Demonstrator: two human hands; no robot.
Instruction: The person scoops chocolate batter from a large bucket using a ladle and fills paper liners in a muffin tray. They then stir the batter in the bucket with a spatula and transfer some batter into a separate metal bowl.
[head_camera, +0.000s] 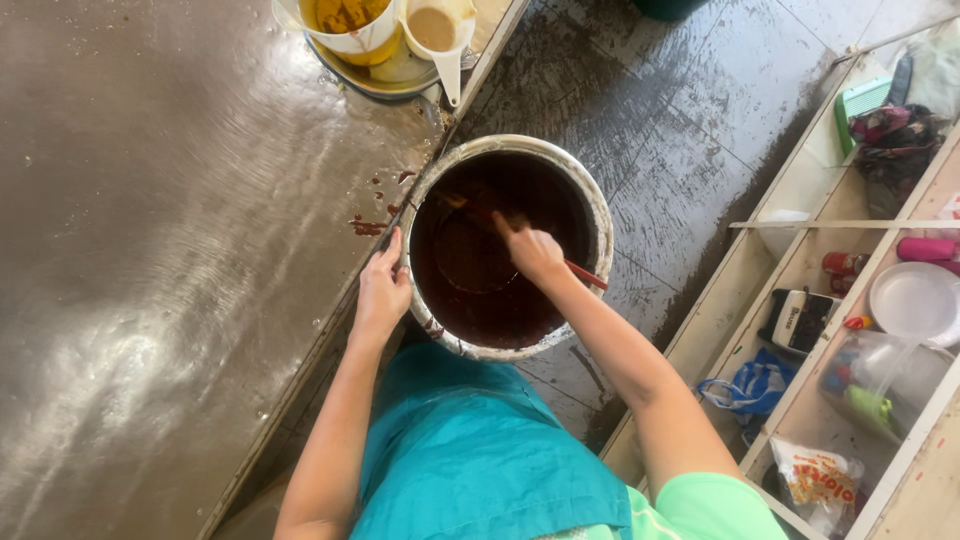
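Observation:
A big round pot (598, 205) with a pale, smeared rim stands on the floor beside a metal table, holding a dark brown paste. My left hand (382, 290) rests on the pot's left rim, where it meets the table edge. Inside the pot, my right hand (532, 250) is closed around a red-handled ladle (588, 276), whose bowl is dipped in the paste. A teal apron (470, 450) covers my lap below the pot.
The steel table (180, 250) fills the left side, with brown splatters near the pot. A tray (400, 75) at its far end holds a container of yellow liquid and a white jug. Wooden shelves (830, 330) with bags, a plate and bottles stand right. The tiled floor looks wet.

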